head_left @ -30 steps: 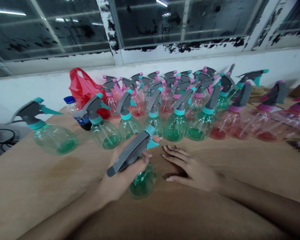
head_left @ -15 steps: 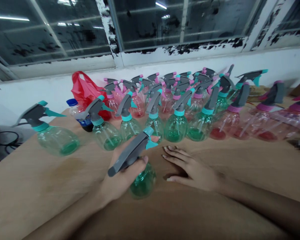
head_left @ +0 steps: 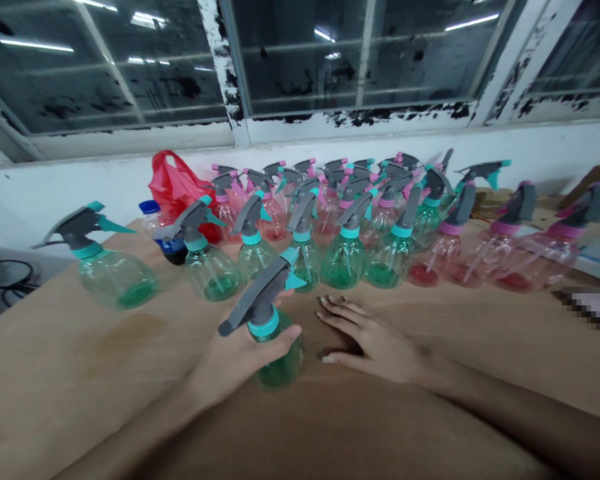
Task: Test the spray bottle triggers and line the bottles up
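A green spray bottle (head_left: 280, 363) with a grey head and teal trigger stands near the table's front middle. Round its body is my left hand (head_left: 240, 357), the thumb across the front and the fingers mostly hidden behind. My right hand (head_left: 375, 340) rests palm down on the wooden table (head_left: 190, 433), fingers spread, a little right of the bottle and apart from it. Just beyond both hands runs a row of spray bottles, green ones such as this one (head_left: 344, 260) at the middle and pink ones (head_left: 430, 257) at the right.
Behind the front row stand several more spray bottles. A red plastic bag (head_left: 177, 183) and a dark drink bottle with a blue cap (head_left: 163, 233) are at the back left. One green bottle (head_left: 117, 277) stands at the far left. Windows line the wall.
My left hand has shifted from around the spray head and neck down onto the bottle's body, so the teal collar now shows. The view has tilted and turned slightly.
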Tool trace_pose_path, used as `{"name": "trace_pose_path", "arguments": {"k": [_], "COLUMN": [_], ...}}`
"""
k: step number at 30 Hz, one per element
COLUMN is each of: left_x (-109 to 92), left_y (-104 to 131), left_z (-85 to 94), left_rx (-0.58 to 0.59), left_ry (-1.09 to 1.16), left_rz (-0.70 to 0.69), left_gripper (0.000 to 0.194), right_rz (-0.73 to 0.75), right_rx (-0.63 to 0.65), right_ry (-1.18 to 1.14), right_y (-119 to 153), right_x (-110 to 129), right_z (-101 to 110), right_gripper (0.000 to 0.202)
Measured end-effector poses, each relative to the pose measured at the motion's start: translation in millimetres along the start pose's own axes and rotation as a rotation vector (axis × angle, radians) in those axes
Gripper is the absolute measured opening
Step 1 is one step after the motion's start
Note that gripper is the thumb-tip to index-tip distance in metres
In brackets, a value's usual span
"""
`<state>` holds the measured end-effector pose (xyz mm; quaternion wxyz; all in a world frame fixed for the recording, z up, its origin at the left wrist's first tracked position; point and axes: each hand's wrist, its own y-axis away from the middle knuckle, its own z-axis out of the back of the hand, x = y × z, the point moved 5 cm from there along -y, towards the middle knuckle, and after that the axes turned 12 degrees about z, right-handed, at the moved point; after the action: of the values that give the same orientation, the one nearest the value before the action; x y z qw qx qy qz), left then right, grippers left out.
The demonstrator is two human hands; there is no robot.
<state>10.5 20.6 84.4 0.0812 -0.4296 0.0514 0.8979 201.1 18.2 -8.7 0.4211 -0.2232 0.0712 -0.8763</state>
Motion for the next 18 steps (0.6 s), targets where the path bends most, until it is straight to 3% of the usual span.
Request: {"name": "trace_pose_path", "arguments": {"k": [5, 9, 13, 18], "left_x": [15, 15, 29, 67], "left_y": [14, 30, 47, 63], "left_z": [0.2, 11.0, 32.9, 78.1], "left_rx": [0.093, 0.076, -0.042, -0.315], "left_ry": [-0.048, -0.121, -0.148, -0.210], "left_rz": [-0.013, -0.062, -0.110, -0.079], "left_gripper": [0.036, 0.035, 0.036, 0.036], "right_rz": [0.021, 0.011, -0.058, -0.088], "right_rx": [-0.014, 0.006, 0.009, -0.036], "right_ry": [0.004, 0.047, 0.112, 0.175], "right_y": [2, 3, 0, -16], "right_x": [-1, -2, 2, 16], "right_z": [-1, -3, -4, -6], "right_gripper": [0.066, 0.064, 0.057, 0.039]}}
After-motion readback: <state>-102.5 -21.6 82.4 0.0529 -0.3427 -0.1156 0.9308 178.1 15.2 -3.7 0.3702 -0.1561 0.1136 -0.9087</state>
